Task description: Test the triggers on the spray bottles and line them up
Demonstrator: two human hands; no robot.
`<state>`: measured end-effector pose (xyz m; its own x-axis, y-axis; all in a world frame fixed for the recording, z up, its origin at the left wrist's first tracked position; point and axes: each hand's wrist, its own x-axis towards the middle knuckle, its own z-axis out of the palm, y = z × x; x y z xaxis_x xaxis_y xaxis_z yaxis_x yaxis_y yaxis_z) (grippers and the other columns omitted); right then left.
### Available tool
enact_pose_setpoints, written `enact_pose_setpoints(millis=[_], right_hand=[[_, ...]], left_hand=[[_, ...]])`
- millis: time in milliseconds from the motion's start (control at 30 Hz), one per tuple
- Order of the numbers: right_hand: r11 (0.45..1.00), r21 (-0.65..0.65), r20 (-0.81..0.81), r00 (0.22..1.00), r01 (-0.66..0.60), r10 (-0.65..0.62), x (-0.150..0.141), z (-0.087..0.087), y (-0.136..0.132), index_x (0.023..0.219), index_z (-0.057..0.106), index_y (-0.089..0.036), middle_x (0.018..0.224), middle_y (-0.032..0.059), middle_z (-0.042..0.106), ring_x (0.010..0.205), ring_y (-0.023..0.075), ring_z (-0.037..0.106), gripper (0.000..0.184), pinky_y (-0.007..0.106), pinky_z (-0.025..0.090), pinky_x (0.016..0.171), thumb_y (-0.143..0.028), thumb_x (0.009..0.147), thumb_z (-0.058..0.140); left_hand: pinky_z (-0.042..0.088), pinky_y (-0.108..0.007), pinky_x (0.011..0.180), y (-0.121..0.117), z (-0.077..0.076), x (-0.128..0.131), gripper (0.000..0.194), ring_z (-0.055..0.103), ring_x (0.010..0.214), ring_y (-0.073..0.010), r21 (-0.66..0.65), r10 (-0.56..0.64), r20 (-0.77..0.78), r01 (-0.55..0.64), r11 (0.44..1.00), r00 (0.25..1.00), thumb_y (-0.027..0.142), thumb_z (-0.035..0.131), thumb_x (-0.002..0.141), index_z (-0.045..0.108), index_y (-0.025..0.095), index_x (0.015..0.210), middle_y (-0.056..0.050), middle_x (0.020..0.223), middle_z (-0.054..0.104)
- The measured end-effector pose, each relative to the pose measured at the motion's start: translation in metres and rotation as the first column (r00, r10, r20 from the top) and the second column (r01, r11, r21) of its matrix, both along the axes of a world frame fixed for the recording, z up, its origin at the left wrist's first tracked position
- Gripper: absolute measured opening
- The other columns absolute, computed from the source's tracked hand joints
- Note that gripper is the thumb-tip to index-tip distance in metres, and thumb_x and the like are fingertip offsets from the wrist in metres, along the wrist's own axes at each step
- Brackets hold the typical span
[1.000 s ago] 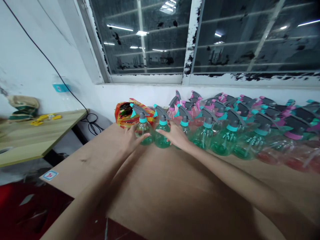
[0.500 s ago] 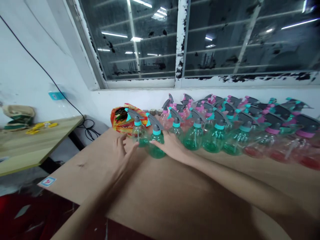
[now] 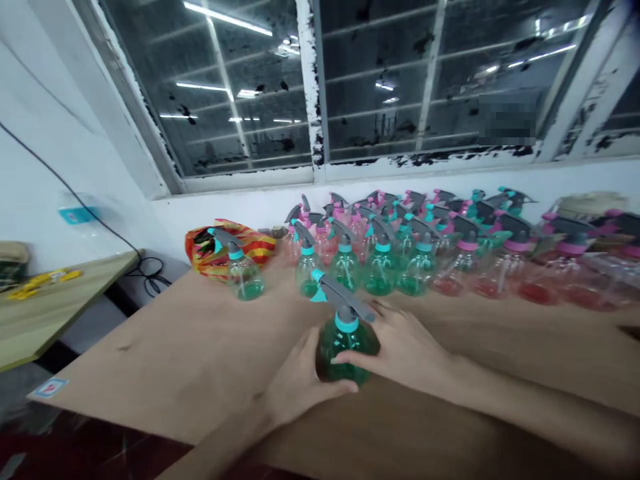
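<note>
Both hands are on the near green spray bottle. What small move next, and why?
I'd probably ease the green spray bottle slightly toward the body, keeping it upright: the left hand and right hand cup it, and its turquoise nozzle looks close to the bottle behind.

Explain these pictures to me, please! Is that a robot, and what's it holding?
There's no robot here. These are a person's own bare hands, seen by one camera worn on the head, looking forward and down. That's why the arms reach in from the bottom.

The left hand and right hand are around a green spray bottle with a grey and turquoise top.

On the brown table, many more spray bottles stand near the wall, some green and some pink. To the left, one bottle stands by a red and yellow bag. I can't tell what's in the bag.
</note>
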<state>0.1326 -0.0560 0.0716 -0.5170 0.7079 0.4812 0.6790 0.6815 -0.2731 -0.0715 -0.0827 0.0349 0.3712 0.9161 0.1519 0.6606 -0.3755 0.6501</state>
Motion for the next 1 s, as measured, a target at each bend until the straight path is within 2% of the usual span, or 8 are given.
enact_pose_setpoints(millis=[100, 233, 367, 500, 633, 767, 867, 1000], right_hand=[[1.0, 0.01, -0.033, 0.999, 0.027, -0.026, 0.039, -0.003, -0.007, 0.104, 0.064, -0.011, 0.1, 0.0186, 0.067, 0.101, 0.037, 0.059, 0.066, 0.051, 0.051, 0.077, -0.068, 0.07, 0.059], [0.99, -0.123, -0.223, 0.974, -0.074, 0.045, 0.083, -0.006, -0.009, 0.117, 0.056, -0.017, 0.115, 0.0149, 0.062, 0.107, 0.0317, 0.057, 0.062, 0.046, 0.051, 0.084, -0.057, 0.071, 0.066], [0.948, -0.245, -0.522, 0.852, -0.204, 0.048, 0.108, -0.002, -0.006, 0.128, 0.046, -0.026, 0.12, 0.0085, 0.061, 0.103, 0.0255, 0.061, 0.056, 0.041, 0.052, 0.084, -0.043, 0.078, 0.064], [0.924, -0.296, -0.643, 0.766, -0.241, -0.006, 0.118, 0.003, 0.001, 0.117, 0.059, -0.027, 0.114, 0.005, 0.065, 0.106, 0.0231, 0.06, 0.037, 0.041, 0.045, 0.095, -0.038, 0.082, 0.062], [0.912, -0.313, -0.654, 0.757, -0.266, -0.004, 0.125, 0.004, 0.01, 0.122, 0.059, -0.03, 0.118, 0.0042, 0.064, 0.107, 0.0216, 0.059, 0.037, 0.041, 0.044, 0.097, -0.033, 0.085, 0.058], [0.909, -0.319, -0.619, 0.786, -0.269, 0.015, 0.127, 0.0, 0.019, 0.126, 0.056, -0.03, 0.108, 0.0045, 0.068, 0.098, 0.0217, 0.064, 0.041, 0.039, 0.049, 0.091, -0.032, 0.085, 0.057], [0.896, -0.32, -0.639, 0.768, -0.308, 0.036, 0.126, 0.0, 0.024, 0.124, 0.057, -0.03, 0.108, 0.004, 0.068, 0.097, 0.0207, 0.065, 0.039, 0.037, 0.051, 0.089, -0.029, 0.085, 0.058], [0.87, -0.33, -0.67, 0.741, -0.366, 0.058, 0.125, 0.003, 0.028, 0.119, 0.059, -0.03, 0.116, 0.0043, 0.064, 0.108, 0.0206, 0.06, 0.036, 0.037, 0.05, 0.092, -0.023, 0.085, 0.055]], left_hand=[[0.042, -0.051, 0.093, 0.001, -0.002, 0.034, 0.081, 0.052, 0.114, -0.0331, -0.061, -0.071, 0.068, 0.076, 0.995, 0.995, 0.051, 0.077, 0.066, 0.038, 0.023, 0.132, -0.011, 0.123, 0.055], [0.041, -0.052, 0.094, 0.003, -0.004, 0.079, 0.089, 0.05, 0.116, -0.035, -0.056, -0.153, 0.083, 0.158, 0.986, 0.985, 0.051, 0.081, 0.06, 0.039, 0.024, 0.133, -0.011, 0.125, 0.053], [0.041, -0.05, 0.095, 0.01, -0.006, 0.124, 0.092, 0.048, 0.118, -0.0343, -0.072, -0.231, 0.13, 0.242, 0.968, 0.964, 0.049, 0.085, 0.056, 0.041, 0.024, 0.133, -0.011, 0.126, 0.052], [0.038, -0.051, 0.098, 0.02, -0.005, 0.155, 0.096, 0.044, 0.123, -0.035, -0.048, -0.282, 0.172, 0.294, 0.954, 0.944, 0.046, 0.085, 0.056, 0.037, 0.021, 0.136, -0.013, 0.13, 0.049], [0.036, -0.05, 0.1, 0.03, -0.007, 0.157, 0.101, 0.042, 0.125, -0.0353, -0.007, -0.324, 0.069, 0.325, 0.946, 0.944, 0.052, 0.081, 0.06, 0.031, 0.017, 0.14, -0.017, 0.134, 0.046], [0.022, -0.053, 0.108, 0.044, -0.01, 0.135, 0.089, 0.027, 0.135, -0.0345, 0.053, -0.396, -0.241, 0.419, 0.906, 0.886, 0.061, 0.06, 0.079, 0.021, 0.016, 0.146, -0.018, 0.148, 0.03], [0.017, -0.053, 0.11, 0.056, -0.014, 0.119, 0.088, 0.018, 0.139, -0.0331, 0.051, -0.362, -0.407, 0.417, 0.907, 0.838, 0.066, 0.05, 0.083, 0.018, 0.014, 0.147, -0.017, 0.151, 0.023], [0.019, -0.048, 0.111, 0.064, -0.019, 0.108, 0.08, 0.02, 0.139, -0.029, 0.083, -0.303, -0.475, 0.385, 0.919, 0.826, 0.062, 0.043, 0.088, 0.021, 0.012, 0.146, -0.017, 0.151, 0.023]])
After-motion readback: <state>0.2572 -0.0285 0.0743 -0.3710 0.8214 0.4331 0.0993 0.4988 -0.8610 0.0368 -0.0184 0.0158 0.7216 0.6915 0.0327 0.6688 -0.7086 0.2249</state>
